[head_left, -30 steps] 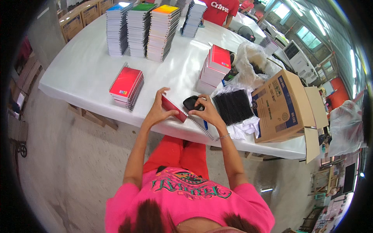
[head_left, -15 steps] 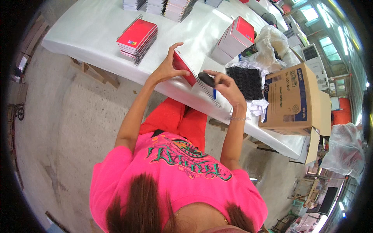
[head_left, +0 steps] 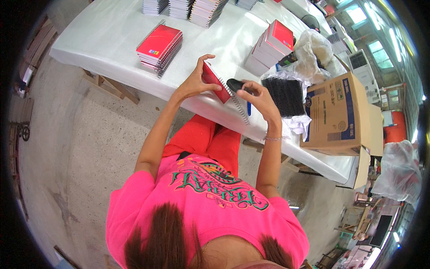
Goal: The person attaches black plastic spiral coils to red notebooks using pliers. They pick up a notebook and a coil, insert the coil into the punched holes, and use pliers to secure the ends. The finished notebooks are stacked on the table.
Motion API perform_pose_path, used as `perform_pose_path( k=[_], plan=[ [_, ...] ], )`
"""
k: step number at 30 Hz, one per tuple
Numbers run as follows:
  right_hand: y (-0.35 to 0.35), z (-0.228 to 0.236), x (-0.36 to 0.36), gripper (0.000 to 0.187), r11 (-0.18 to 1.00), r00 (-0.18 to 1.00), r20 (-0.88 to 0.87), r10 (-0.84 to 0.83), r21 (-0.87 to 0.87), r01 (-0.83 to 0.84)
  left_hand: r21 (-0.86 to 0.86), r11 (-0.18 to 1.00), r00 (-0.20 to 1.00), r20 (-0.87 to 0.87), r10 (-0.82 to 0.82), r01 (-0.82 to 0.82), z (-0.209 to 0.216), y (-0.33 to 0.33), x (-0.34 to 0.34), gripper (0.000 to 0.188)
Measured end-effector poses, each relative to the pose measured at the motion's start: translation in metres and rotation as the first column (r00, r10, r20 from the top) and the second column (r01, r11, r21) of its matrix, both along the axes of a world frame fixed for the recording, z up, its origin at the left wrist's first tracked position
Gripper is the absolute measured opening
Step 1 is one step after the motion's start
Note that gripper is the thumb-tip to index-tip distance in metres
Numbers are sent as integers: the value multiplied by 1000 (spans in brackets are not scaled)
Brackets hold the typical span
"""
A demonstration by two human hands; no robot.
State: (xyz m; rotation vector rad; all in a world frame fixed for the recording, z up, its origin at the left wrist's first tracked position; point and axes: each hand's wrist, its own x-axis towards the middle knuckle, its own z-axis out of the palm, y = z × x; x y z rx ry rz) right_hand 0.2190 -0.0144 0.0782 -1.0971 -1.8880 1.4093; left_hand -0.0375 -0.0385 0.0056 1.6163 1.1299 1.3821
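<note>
Noted since the preceding frame: slight change only, at the right hand [head_left: 263, 102], with index finger now more curled toward thumb beside a black rounded object [head_left: 234, 84]. Judged from this: same handling in progress, with no finished stage in evidence. Found in the left hand [head_left: 195, 84], tilted and near the front edge of the bench [head_left: 107, 49]: a red-covered notebook [head_left: 212, 82], with a wire coil [head_left: 240, 111] along one side and a long loose tail trailing past its lower corner. Observed on the left: thumb laid on the red cover, index finger stretched toward the far end, notebook pinched between. Observed on the right: thumb and index finger close together at the near rim of the black rounded object; cannot tell firm pinch from light contact. Compared with the earliest frame: right thumb now set back from the notebook's coiled edge rather than close against it; view shifted, with tall stacks of coil-bound books [head_left: 179, 6] now cut by the upper border. Unchanged in placement on the bench: to the left, a pile of red spiral notebooks [head_left: 156, 42]; beyond the hands, a red-topped stack [head_left: 282, 36]; to the right, a bundle of black coils [head_left: 283, 96] and, just past it, a cardboard box [head_left: 333, 112].
</note>
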Motion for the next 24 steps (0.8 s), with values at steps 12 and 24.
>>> perform_pose_path(
  k=[12,24],
  plan=[
    [4,6,-5,40,998,998,34,-45,-40,47,-34,996,996,39,-77,78,-4,3,9,99],
    [2,15,-12,35,977,953,-292,79,-167,-132,-34,997,998,9,-70,70,-1,2,8,97]
  ],
)
